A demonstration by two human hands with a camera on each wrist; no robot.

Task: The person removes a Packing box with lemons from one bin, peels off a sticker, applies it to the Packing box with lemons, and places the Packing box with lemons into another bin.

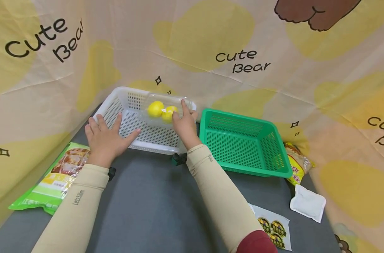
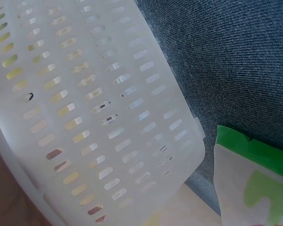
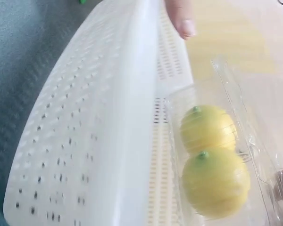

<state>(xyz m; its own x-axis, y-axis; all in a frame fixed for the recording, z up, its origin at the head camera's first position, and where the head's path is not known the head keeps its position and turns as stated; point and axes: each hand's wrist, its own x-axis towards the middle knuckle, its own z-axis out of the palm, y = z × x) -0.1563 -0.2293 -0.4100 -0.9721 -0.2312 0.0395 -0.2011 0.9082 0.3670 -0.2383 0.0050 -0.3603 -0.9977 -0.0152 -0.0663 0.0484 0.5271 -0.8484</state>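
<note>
A clear plastic box (image 1: 146, 111) with two yellow lemons (image 1: 155, 109) inside is at the back right of a white perforated basket (image 1: 154, 146). My right hand (image 1: 187, 128) grips the box's right end, index finger stretched along it. In the right wrist view the lemons (image 3: 216, 182) show through the clear plastic, and a fingertip (image 3: 186, 26) appears at the top. My left hand (image 1: 106, 142) spreads its fingers over the basket's near left rim. The left wrist view shows mostly the basket's slotted wall (image 2: 113, 108); whether the left fingers touch it, I cannot tell.
A green basket (image 1: 242, 169) stands right of the white one. Beyond it lie a yellow snack bag (image 1: 296, 165) and a white packet (image 1: 307, 203). A sticker sheet (image 1: 275, 228) lies near my right forearm, a green food bag (image 1: 57, 179) by my left.
</note>
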